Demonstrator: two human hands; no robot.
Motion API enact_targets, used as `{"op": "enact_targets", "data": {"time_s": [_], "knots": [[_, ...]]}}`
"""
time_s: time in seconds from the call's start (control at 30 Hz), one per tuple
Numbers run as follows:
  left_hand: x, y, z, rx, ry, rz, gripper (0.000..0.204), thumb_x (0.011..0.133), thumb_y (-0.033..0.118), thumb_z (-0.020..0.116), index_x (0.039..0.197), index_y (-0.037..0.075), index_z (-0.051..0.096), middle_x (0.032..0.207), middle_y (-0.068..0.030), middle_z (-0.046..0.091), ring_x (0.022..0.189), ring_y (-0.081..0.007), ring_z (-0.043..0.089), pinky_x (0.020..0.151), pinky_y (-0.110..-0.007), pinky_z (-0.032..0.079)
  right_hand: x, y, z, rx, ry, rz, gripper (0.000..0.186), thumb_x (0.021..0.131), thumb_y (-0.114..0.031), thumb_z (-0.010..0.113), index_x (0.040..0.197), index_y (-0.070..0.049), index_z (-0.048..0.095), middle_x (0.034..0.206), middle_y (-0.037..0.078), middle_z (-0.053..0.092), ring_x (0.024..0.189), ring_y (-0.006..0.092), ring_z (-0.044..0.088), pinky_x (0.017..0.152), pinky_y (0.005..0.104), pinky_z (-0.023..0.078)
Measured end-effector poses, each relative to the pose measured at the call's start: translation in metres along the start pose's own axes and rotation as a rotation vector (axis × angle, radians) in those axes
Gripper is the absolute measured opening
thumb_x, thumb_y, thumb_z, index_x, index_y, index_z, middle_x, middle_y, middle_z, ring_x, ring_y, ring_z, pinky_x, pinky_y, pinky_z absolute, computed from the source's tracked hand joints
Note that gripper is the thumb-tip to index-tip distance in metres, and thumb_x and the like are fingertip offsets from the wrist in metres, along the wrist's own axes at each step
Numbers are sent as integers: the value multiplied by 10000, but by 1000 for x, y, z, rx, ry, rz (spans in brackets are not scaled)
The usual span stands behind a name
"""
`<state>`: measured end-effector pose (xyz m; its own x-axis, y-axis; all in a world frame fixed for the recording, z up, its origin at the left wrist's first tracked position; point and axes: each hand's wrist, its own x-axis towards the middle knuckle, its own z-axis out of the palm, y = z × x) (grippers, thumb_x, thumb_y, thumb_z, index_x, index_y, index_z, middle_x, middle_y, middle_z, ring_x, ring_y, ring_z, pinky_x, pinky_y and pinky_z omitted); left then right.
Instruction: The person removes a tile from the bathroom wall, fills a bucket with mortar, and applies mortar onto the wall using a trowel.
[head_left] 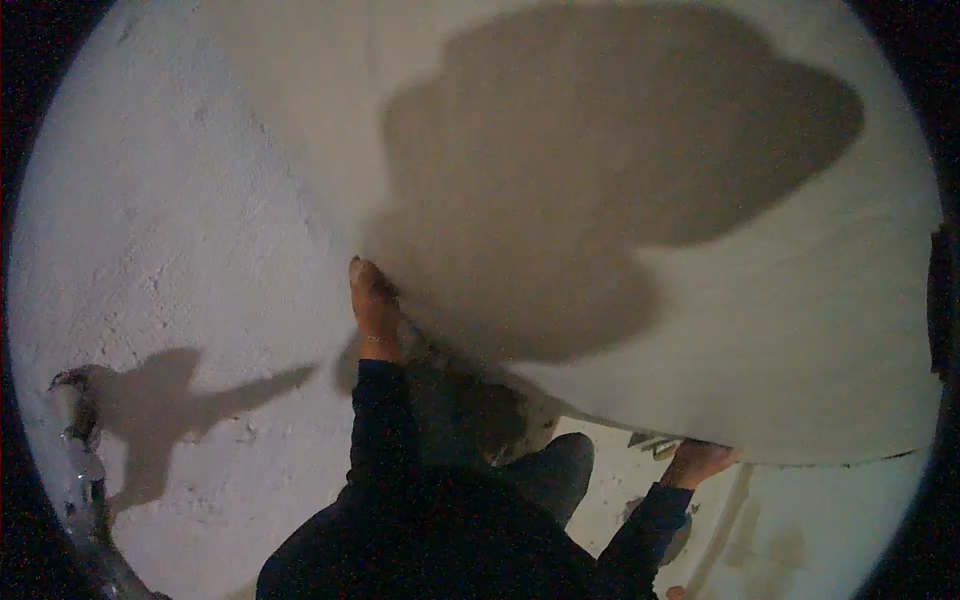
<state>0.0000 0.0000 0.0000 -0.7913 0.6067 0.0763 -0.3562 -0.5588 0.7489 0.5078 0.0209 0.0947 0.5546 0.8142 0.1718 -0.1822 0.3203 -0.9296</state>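
Note:
A large pale board [760, 350] fills the upper and right part of the view, with a broad shadow over it. My left hand [373, 305] grips its left edge near the middle of the view, beside the rough white wall. Lower right, my right hand [703, 460] is closed on the board's bottom edge, with the fingertips mostly hidden under it. Both dark-sleeved arms reach up from the lower edge, and my bent leg [560, 470] shows beneath the board.
A rough white wall [170, 220] takes up the left side. A grey pipe [85, 470] with a joint runs along the lower left. Below the board are a pale surface [770, 520] with marks, some objects I cannot make out, and a small skin-coloured shape at the bottom edge.

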Motion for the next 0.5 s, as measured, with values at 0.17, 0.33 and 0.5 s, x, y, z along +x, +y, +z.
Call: {"op": "enact_targets", "data": {"time_s": [0.17,0.33,0.5], "knots": [[6,-1,34,137,57,87,218,921,310,463,845,106,444,748,27,432,620,-102,413,581,-278,398,19,33,-11,-44,10,-152,331,889,-259,531,1110,-14,513,1111,125,555,995,263,542,838,400,475],[22,-9,-26,229,86,79,215,922,326,462,862,120,460,759,27,455,636,-110,436,593,-292,404,11,34,-12,-399,-75,-283,366,885,-274,559,1133,-11,506,1126,122,549,986,275,547,846,418,467],[4,-20,7,53,206,118,210,925,339,482,879,134,461,724,39,460,648,-99,437,575,-270,376,6,22,-9,12,12,-21,403,856,-257,591,1166,-24,484,1160,144,546,976,313,556,854,441,448]]}}
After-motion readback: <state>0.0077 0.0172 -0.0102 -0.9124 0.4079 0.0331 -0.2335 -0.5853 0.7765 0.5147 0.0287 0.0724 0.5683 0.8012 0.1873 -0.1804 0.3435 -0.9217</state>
